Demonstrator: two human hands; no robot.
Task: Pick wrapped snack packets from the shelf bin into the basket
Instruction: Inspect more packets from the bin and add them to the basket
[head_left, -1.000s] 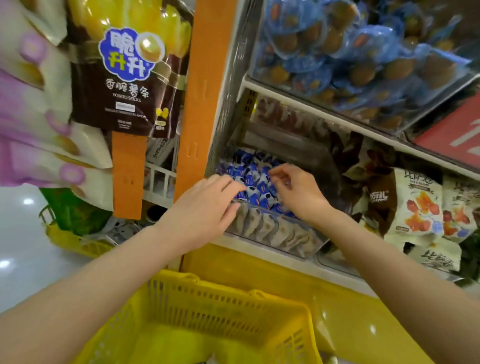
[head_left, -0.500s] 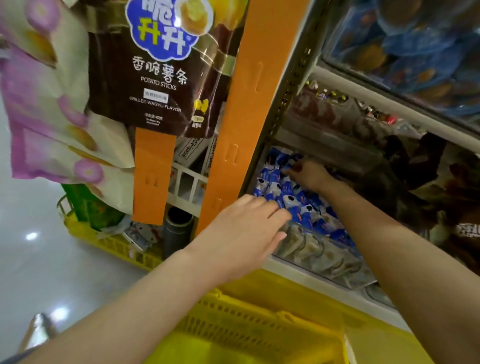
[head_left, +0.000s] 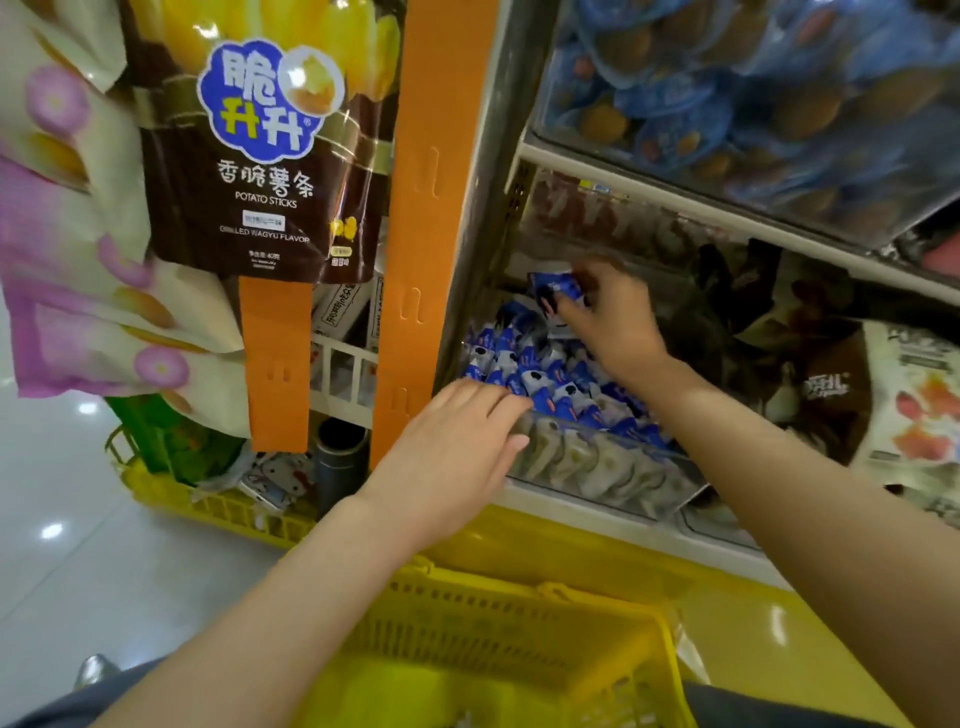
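Lifted off the pile, your right grip pinches one blue packet over the shelf bin, with the basket at 6 o'clock, nearer your left grip, which rests released on the bin rim.

Bright overhead light glints off the floor at lower left, shelf recess dim, upper right blurred, edges bowing.

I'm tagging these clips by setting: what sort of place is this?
Most likely a shop's snack aisle: a clear shelf bin full of blue wrapped snack packets, a hanging bag of potato sticks beside it, and a yellow shopping basket below.
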